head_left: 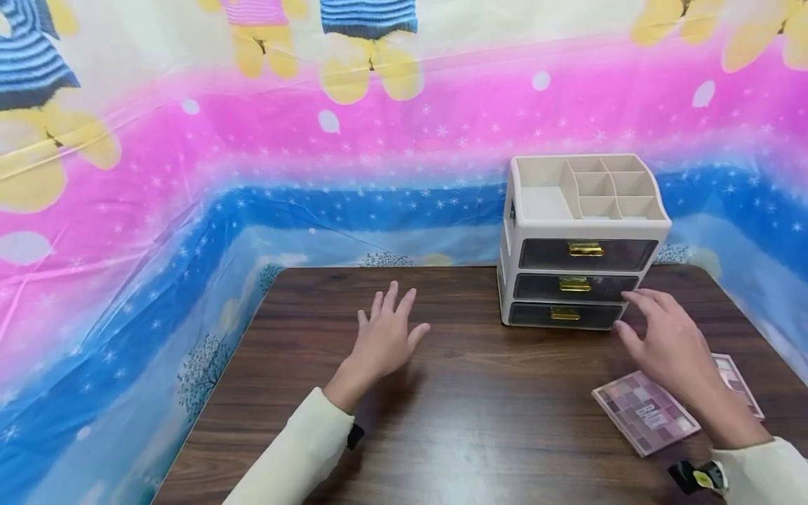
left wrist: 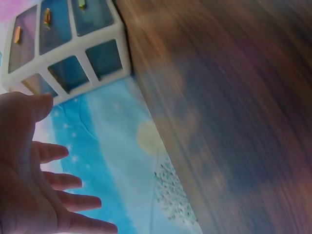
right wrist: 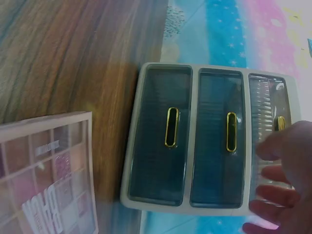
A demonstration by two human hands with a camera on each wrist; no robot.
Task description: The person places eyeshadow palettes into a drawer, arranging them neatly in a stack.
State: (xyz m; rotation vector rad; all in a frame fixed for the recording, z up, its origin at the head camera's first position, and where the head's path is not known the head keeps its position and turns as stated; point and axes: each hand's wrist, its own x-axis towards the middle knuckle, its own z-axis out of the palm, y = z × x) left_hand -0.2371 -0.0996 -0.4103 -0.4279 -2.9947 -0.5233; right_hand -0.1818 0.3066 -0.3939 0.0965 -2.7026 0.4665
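A white desk organizer (head_left: 587,226) with three dark see-through drawers and gold handles stands at the back right of the table; all its drawers are closed. My right hand (head_left: 672,344) is by its lower right front, fingers slightly bent and holding nothing; whether the fingertips touch it cannot be told. In the right wrist view this hand (right wrist: 282,180) appears before the top drawer's end. Below the hand lies an eyeshadow palette (head_left: 644,414), with a second palette (head_left: 738,386) partly hidden behind the forearm. Over the table's left half, my left hand (head_left: 383,340) is spread, gripping nothing.
The organizer's top tray has one large compartment (head_left: 546,203) and several small ones (head_left: 596,184). A dark wood-grain table (head_left: 480,393) with rounded back corners carries everything. Patterned pink and blue cloth (head_left: 353,168) hangs behind and at both sides.
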